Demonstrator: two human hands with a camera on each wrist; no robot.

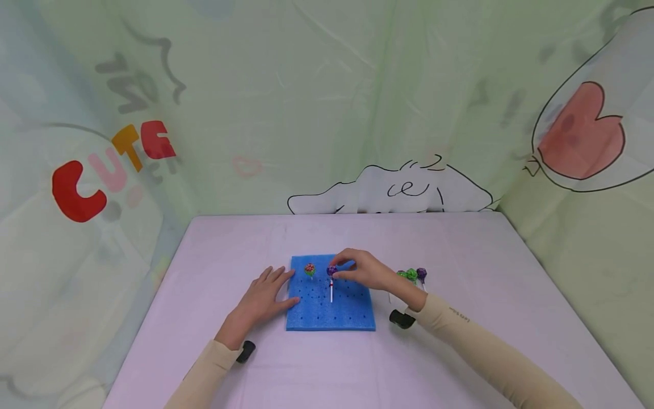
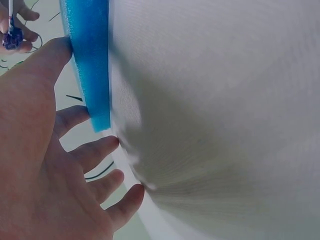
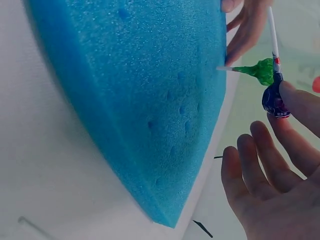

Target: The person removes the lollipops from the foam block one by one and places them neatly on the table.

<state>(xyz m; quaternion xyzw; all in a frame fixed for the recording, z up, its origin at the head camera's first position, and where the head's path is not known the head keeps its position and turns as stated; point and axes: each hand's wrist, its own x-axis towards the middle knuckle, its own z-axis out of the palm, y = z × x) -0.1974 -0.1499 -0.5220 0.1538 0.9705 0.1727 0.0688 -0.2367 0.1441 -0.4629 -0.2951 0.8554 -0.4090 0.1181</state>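
Observation:
A purple-wrapped lollipop (image 1: 331, 271) is pinched by its head between the thumb and index finger of my right hand (image 1: 365, 269), its white stick pointing down over the blue foam board (image 1: 332, 315). In the right wrist view the purple lollipop (image 3: 274, 100) is held apart from the holed face of the board. My left hand (image 1: 265, 296) lies with fingers spread at the board's left edge, thumb and index fingertip touching it. A green and red lollipop (image 1: 309, 269) stands upright in the board near its upper left; its green wrapper (image 3: 261, 71) shows in the right wrist view.
Several more lollipops, one green (image 1: 411, 275) and one purple (image 1: 421, 274) among them, lie on the table (image 1: 317, 369) right of the board, partly hidden behind my right wrist. Rows of small holes cover the board. A printed curtain (image 1: 286, 113) hangs behind the table.

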